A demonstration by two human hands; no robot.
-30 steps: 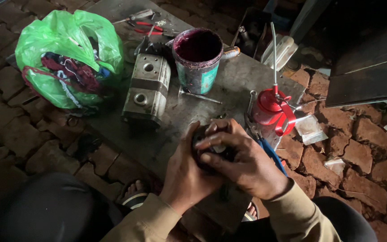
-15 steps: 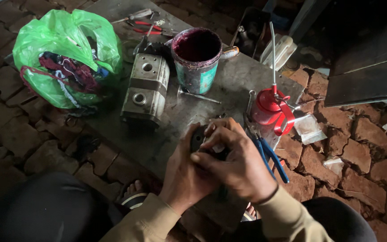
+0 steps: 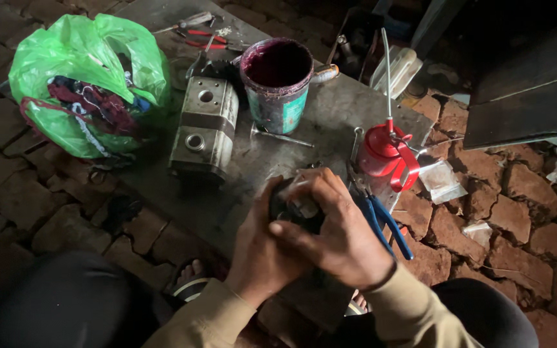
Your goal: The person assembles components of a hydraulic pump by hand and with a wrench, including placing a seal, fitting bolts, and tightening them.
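Lighting is dim and diffuse, brightest toward 10 o'clock. Deep shadow fills 1 to 3 o'clock and 7 o'clock. Focus is fairly sharp centrally; no glare.

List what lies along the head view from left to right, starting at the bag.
Green plastic bag → grey metal block → paint-stained bucket → the two hands, left hand and right hand, clasped on a small dark part → red oil can → clear plastic packet.
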